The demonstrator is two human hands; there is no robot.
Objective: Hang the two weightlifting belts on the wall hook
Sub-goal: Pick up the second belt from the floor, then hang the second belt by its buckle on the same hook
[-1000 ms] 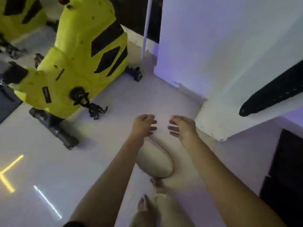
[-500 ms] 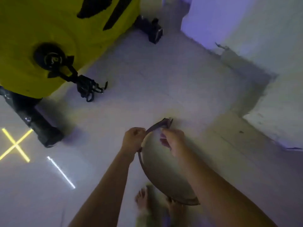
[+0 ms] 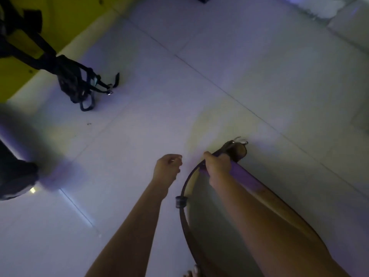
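A brown weightlifting belt [image 3: 257,188] curls in a loop over the tiled floor at the lower right, its buckle end [image 3: 236,149] pointing away from me. My right hand [image 3: 217,166] is shut on the belt just behind the buckle. My left hand [image 3: 168,168] hangs a little to the left of the belt, apart from it, fingers curled closed with nothing seen in them. A dark keeper loop [image 3: 181,201] sits on the belt's near strap. No wall hook and no second belt are in view.
A yellow exercise bike [image 3: 60,19] fills the upper left, its black pedal and strap [image 3: 79,84] hanging over the floor. A dark bike foot [image 3: 16,180] lies at the left edge. The wall base [image 3: 339,21] runs along the upper right. My toes [image 3: 192,271] show at the bottom.
The view has dropped closer to the floor. My left hand has let go of the belt and moved left; my right hand keeps its hold near the buckle.
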